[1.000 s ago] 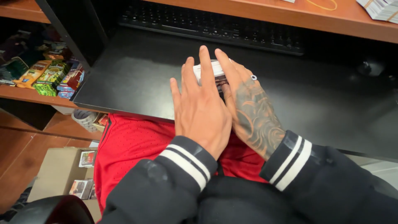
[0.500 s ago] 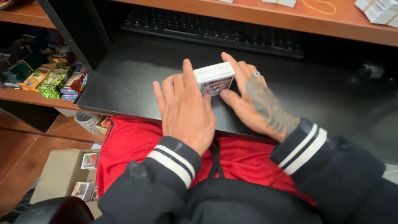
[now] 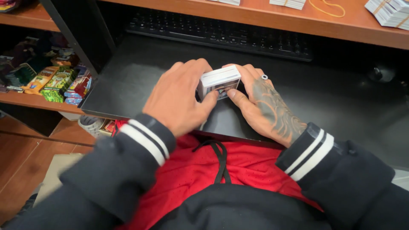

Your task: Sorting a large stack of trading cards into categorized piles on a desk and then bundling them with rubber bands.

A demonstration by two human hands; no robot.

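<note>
Black pull-out tray [image 3: 140, 81] bears the work, keyboard [image 3: 221, 34] at its back. Left hand [image 3: 179, 100] and right hand [image 3: 264, 106] clamp a white card stack [image 3: 219, 81] between curled fingers, apparently squaring its edges.

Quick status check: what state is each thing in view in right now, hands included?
Left hand: closed around the left side of the card stack.
Right hand: gripping the stack's right side, thumb on its front.
Card stack: squared up, clamped between both hands over the black tray.
Black tray: pulled out, keyboard at its back.
Keyboard: untouched.
Rubber band: lying loose on the wooden desk.
</note>
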